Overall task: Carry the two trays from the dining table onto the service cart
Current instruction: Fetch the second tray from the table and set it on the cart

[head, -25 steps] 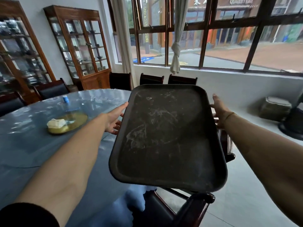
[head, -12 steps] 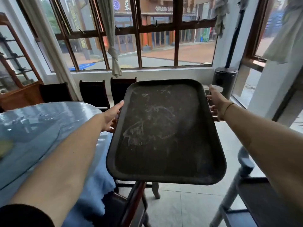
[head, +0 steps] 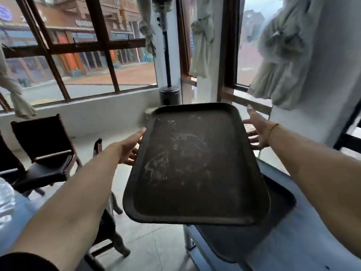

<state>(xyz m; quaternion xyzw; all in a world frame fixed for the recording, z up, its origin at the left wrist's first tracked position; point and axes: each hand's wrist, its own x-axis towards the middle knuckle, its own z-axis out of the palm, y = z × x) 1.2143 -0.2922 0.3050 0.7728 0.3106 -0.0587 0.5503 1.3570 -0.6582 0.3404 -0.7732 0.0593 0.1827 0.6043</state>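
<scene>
I hold a dark, scuffed rectangular tray (head: 193,165) level in front of me. My left hand (head: 130,147) grips its left long edge, fingers underneath. At the right long edge my right hand (head: 256,130) holds on, thumb raised. Below the held tray, a second dark tray (head: 281,208) lies on the grey top of the service cart (head: 304,241) at the lower right; the held tray hides most of it. The held tray hangs partly over the cart, apart from the one beneath.
The dining table's blue-grey edge (head: 9,208) shows at the lower left. Dark wooden chairs (head: 45,153) stand by the window wall, and one chair back (head: 98,145) rises under my left arm. A patio heater (head: 169,92) stands in the corner. Tied curtains hang at the windows.
I have turned right, away from the dining table. The tray came along in both hands and now hangs over the cart, where a second tray has come into view.
</scene>
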